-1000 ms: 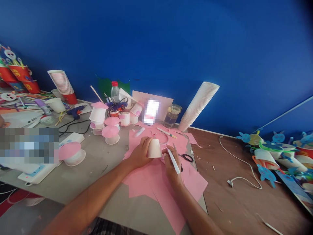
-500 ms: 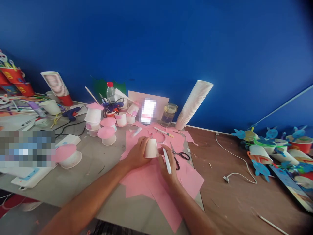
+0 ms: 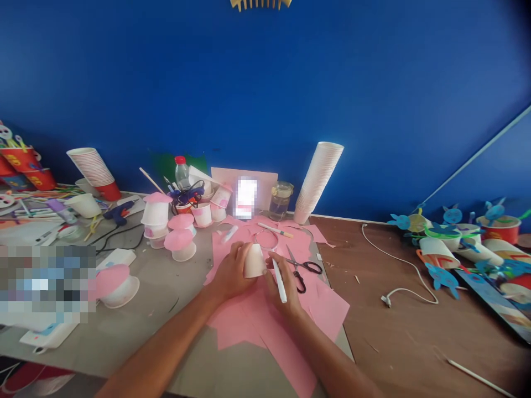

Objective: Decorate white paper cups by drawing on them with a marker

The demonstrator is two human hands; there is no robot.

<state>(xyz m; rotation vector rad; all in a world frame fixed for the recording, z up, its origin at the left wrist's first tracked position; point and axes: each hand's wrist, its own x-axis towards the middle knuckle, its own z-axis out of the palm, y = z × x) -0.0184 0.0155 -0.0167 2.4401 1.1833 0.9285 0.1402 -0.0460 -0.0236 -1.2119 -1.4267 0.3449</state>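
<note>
My left hand (image 3: 231,271) is wrapped round a white paper cup (image 3: 254,261), which is tilted with its narrow base up. Close by on the right, my right hand (image 3: 284,290) grips a white marker pen (image 3: 279,283) between thumb and fingers; its tip is hidden from view. Both hands are above pink paper (image 3: 240,320) spread on the table. Black-handled scissors (image 3: 305,269) lie open just beyond my right hand. A roll of clear tape (image 3: 266,240) and another pen (image 3: 275,230) rest on the paper farther back.
Pink-topped cups (image 3: 180,243) stand at left, near a glue gun (image 3: 120,213). A tall cup stack (image 3: 319,179) leans by a glass jar (image 3: 281,200) at the back. A white cable (image 3: 409,290) and blue-figure cups (image 3: 440,251) are at right.
The view has tilted up, so the table's things sit a little lower. The cup leans slightly more in my left hand; the pen stays in my right.
</note>
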